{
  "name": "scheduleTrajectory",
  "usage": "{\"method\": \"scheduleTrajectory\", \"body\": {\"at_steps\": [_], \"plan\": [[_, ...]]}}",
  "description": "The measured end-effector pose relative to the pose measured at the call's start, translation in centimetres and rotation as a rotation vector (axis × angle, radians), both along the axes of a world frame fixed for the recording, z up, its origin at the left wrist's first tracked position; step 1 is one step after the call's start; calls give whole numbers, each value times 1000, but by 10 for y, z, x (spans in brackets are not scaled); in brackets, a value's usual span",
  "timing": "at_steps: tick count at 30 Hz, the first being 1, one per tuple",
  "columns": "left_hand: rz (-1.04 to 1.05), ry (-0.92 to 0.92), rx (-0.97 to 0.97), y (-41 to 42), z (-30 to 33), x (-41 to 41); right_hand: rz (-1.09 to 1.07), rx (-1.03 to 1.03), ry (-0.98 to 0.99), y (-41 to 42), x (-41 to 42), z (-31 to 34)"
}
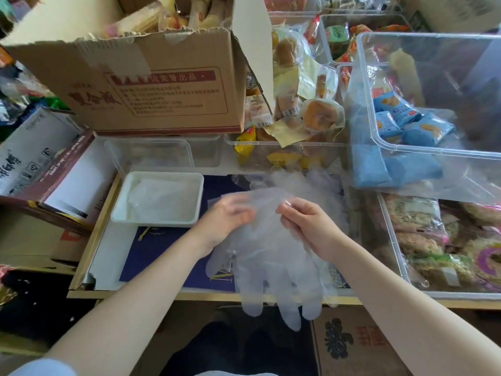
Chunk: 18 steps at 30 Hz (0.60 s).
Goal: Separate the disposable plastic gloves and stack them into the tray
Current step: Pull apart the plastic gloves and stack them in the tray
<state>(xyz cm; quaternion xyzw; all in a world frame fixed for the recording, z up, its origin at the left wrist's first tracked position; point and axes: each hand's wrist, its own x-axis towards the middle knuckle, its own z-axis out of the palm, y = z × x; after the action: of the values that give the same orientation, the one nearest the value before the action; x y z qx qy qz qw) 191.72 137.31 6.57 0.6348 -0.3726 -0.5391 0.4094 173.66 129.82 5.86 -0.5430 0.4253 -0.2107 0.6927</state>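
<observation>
left hand [226,217]: grip pinching glove cuff
right hand [306,223]: grip pinching same gloves [271,267]
tray [160,219]: left, holding flat gloves

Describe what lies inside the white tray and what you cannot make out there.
Inside the white tray lie flat clear plastic gloves, covering most of its floor. How many are stacked cannot be told; anything beneath them is hidden.

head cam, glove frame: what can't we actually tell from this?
- Gloves, head view: transparent layers overlap, so the count held is unclear.
- Left hand: fingertips motion-blurred; pinch uncertain.
- White tray: contents white on white, number of gloves unreadable.
- Glove pile behind the hands: clear, edges indistinct.
</observation>
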Motion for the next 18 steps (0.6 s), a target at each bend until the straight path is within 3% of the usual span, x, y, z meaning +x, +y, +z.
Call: {"method": "scheduleTrajectory", "body": {"at_steps": [3,7,12,15,18], "plan": [[214,-148,-23,-3,-6,1,11,36,55,-2,-1,-5],[247,-379,15,1,-14,5,164,15,376,2,-4,-31],[211,-557,84,4,-26,17,232,-537,975,-24,-18,-81],[105,-615,115,9,-32,23,361,-626,1132,-32,-27,-91],[-52,-628,159,13,-36,24,404,-745,1163,-33,-30,-100]]}}
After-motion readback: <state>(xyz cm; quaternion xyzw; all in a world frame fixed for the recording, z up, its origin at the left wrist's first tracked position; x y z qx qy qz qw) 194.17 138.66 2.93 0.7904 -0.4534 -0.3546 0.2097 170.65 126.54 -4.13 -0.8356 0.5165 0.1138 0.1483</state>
